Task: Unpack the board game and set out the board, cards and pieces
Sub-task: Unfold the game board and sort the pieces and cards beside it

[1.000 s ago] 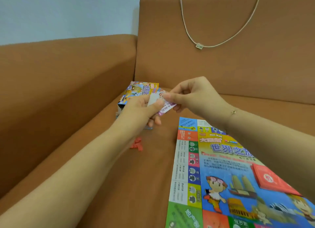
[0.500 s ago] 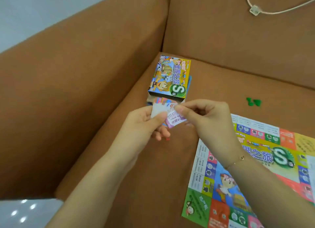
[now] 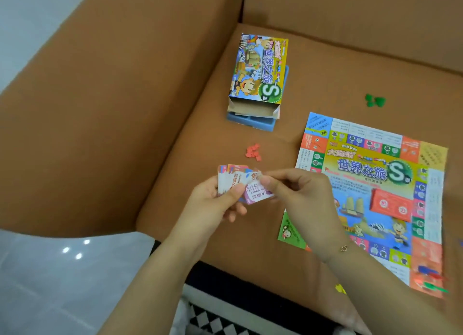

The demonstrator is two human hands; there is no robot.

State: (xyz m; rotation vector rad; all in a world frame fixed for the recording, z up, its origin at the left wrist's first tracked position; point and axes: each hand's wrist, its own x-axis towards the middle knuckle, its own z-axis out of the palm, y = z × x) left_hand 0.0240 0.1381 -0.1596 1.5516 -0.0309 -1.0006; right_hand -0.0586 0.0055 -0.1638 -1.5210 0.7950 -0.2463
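Note:
My left hand [image 3: 213,202] grips a fanned stack of paper money notes [image 3: 230,178] above the sofa seat. My right hand [image 3: 298,197] pinches one purple note [image 3: 255,193] at the front of that stack. The colourful game board [image 3: 375,174] lies unfolded on the seat to the right, with a red card deck [image 3: 390,204] on it. The open game box [image 3: 259,71] rests on a blue plastic tray [image 3: 250,121] at the back. Small red pieces [image 3: 253,151] lie in front of the box, green pieces [image 3: 375,100] beyond the board.
The brown sofa's armrest [image 3: 112,109] rises on the left and its backrest [image 3: 350,14] at the rear. Coloured pawns [image 3: 431,279] sit on the board's near right corner, a yellow piece [image 3: 340,288] by the seat edge. A patterned rug [image 3: 218,317] lies below.
The view has tilted down and back, so the box, board and pieces now show in full. My hands have drawn nearer to me, still holding the notes, with the stack fanned wider.

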